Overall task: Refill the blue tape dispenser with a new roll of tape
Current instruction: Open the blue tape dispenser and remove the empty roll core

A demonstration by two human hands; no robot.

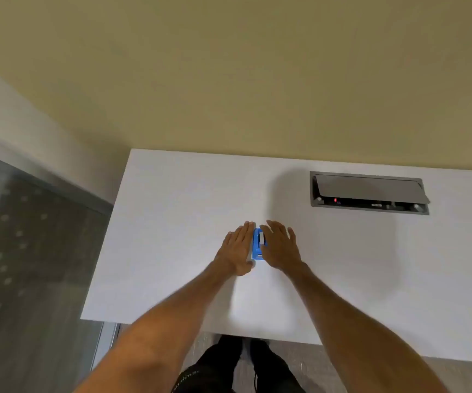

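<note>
The dispenser (258, 244) lies mid-table (172, 222) between the left hand (239, 249) and right hand (280, 246), both flat with fingers extended and nothing gripped, so it should be clasped squarely from both sides before being opened.

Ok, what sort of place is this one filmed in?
Likely an office or meeting room: a plain white desk with a recessed power and cable box, its flap raised, and grey patterned carpet beside it.
</note>
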